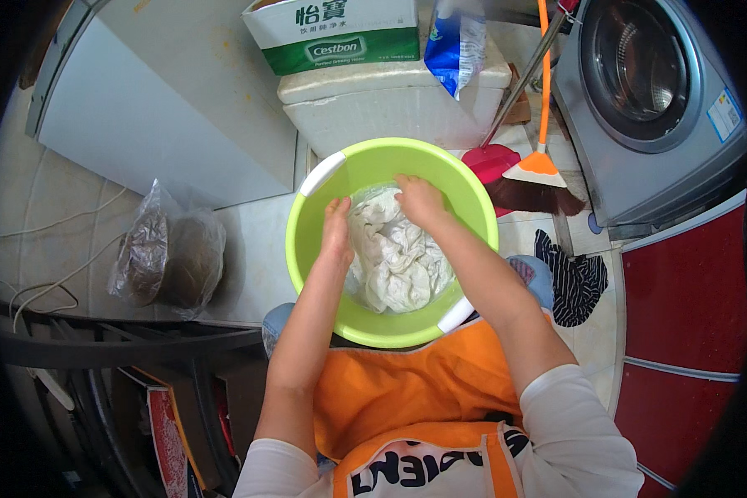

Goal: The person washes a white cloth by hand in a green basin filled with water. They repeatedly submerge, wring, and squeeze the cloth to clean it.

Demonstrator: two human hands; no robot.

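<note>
A lime-green plastic basin [482,187] with white handles stands on the floor before me. Bunched white cloth [401,267], which looks wet, lies in its bottom. My left hand [338,230] is inside the basin at the cloth's left edge, fingers pointing up and away from me. At the cloth's upper right edge is my right hand [418,199], its fingers bent; its palm and whatever lies under it are hidden. An orange apron [411,386] covers my lap, close to the basin's near rim.
Beyond the basin stands a white foam box [380,112] bearing a carton [342,37] and a blue packet [451,50]. A broom [541,174], a red dustpan [488,159], a washing machine [635,155] and striped cloth [573,280] are right. Bagged containers [168,255] sit left.
</note>
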